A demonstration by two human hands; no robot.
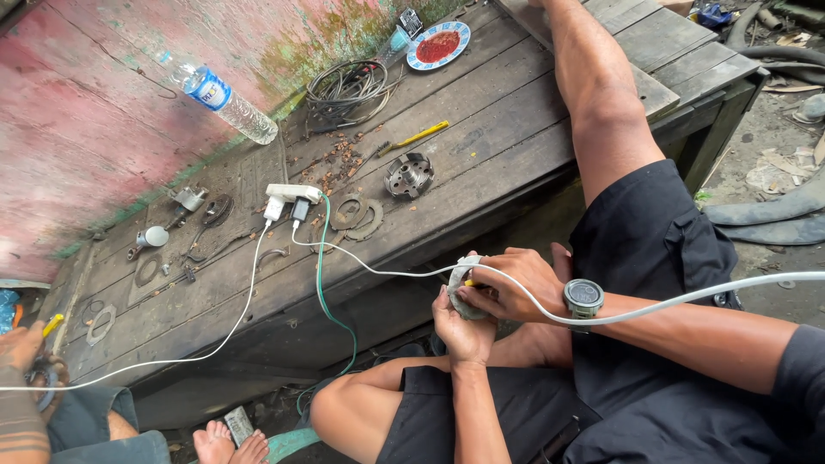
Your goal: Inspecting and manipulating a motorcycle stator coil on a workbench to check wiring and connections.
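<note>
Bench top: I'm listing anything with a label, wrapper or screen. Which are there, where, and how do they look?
Water bottle: lying against the pink wall, clear plastic, blue and white label.
Small packet: by the plate at the far end, dark and white.
Wristwatch: on the person's right wrist, round, dark face.

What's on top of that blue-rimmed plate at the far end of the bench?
The plate holds a red smear or sauce across its middle. A small dark packet leans at its far edge. Whatever lies beneath the red layer is covered.
</note>
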